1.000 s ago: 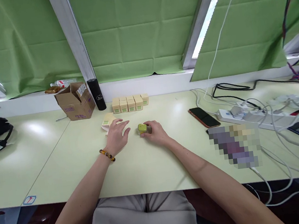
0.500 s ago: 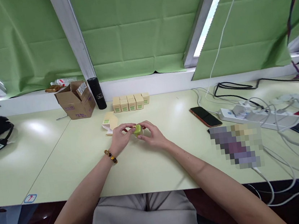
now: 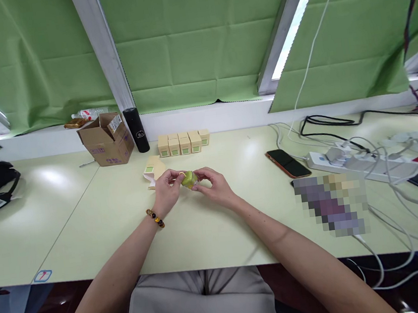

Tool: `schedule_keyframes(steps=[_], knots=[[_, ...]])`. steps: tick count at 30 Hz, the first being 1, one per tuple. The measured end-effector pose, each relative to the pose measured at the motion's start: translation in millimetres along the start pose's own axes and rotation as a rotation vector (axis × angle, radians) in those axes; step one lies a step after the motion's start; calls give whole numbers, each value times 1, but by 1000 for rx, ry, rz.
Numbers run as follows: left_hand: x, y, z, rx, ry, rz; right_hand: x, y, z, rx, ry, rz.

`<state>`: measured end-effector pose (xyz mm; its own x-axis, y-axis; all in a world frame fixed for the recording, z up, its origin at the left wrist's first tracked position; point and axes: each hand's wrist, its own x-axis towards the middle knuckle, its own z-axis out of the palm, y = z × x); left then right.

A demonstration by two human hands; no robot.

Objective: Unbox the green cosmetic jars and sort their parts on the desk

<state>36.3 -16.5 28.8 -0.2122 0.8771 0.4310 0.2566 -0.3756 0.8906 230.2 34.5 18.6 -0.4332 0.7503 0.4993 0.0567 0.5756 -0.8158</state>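
Right grip (image 3: pixel 215 186) clasps green-topped jar (image 3: pixel 188 180), left grip (image 3: pixel 166 190) pinches its edge, jar tilted between them! Looks like two-handed work at jar's top; next move likely needs steady right hold. Open carton (image 3: pixel 158 165) just beyond left grip.

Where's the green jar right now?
In the head view, the green jar is slightly left of centre, held between the left hand and right hand, nearer than the small boxes.

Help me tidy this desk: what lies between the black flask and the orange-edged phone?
In the head view, a row of small tan boxes, then tabletop up to the orange-edged phone.
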Motion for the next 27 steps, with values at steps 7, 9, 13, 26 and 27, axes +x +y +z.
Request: schedule_keyframes(steps=[7,9,13,26,27], knots=[[14,-2,-15,-233,224,-119,1,4,-7,87,86,48],[16,-4,-18,-285,225,-200,2,4,-9,156,123,54],[15,-6,-14,-344,208,-365,2,-1,-10,218,151,-27],[12,-11,-9,-339,202,-427,-1,-4,-23,-291,256,-742],[12,-11,-8,-340,200,-427,-1,-3,-26,-314,235,-780]])
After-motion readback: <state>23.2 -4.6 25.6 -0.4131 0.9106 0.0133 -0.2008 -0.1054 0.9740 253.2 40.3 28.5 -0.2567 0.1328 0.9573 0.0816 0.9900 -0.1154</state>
